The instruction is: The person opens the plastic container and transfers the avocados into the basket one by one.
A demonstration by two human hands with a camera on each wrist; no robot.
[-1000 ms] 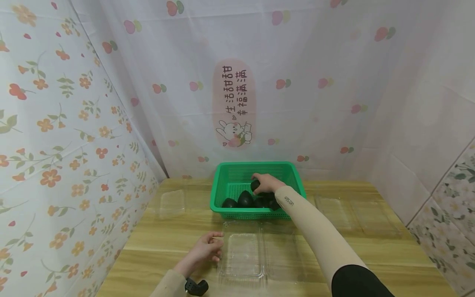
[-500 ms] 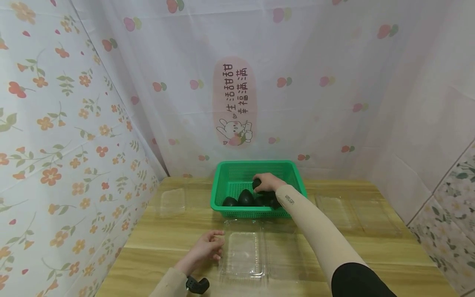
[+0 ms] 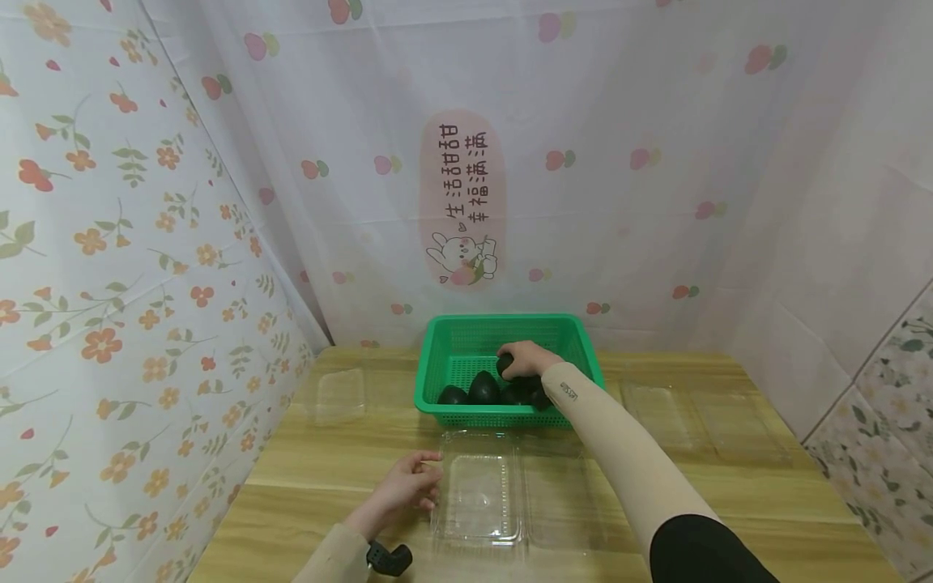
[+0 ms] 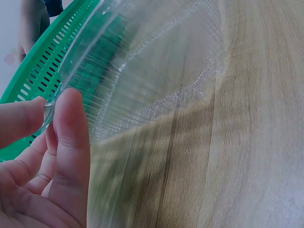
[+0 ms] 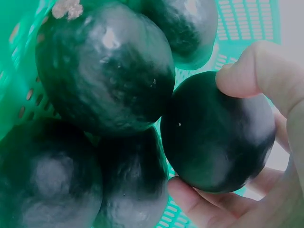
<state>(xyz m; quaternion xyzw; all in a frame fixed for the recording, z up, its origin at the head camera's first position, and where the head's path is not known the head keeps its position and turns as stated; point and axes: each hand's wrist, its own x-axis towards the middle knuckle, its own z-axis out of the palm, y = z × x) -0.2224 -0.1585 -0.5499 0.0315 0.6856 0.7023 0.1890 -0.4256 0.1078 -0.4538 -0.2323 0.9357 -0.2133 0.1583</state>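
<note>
A green perforated basket (image 3: 503, 410) stands at the back of the table with several dark green avocados in it. My right hand (image 3: 530, 358) reaches into its right part. In the right wrist view, thumb and fingers curl round one smooth dark avocado (image 5: 213, 142), beside a larger bumpy avocado (image 5: 104, 71). A clear plastic clamshell box (image 3: 477, 502) lies unfolded in front of the basket. My left hand (image 3: 408, 487) is at the box's left edge. The left wrist view shows its thumb and forefinger pinching the clear rim (image 4: 49, 107).
Another clear plastic box (image 3: 341, 395) lies at the table's left, and a further unfolded one (image 3: 659, 414) at the right. The clamshell's lid half (image 3: 557, 502) spreads to the right, under my right forearm. A patterned curtain (image 3: 350, 202) hangs behind the table.
My right hand's fingers have drawn in slightly over the avocado, which stays within the basket. The left hand remains at the box's edge. The head view has shifted a little.
</note>
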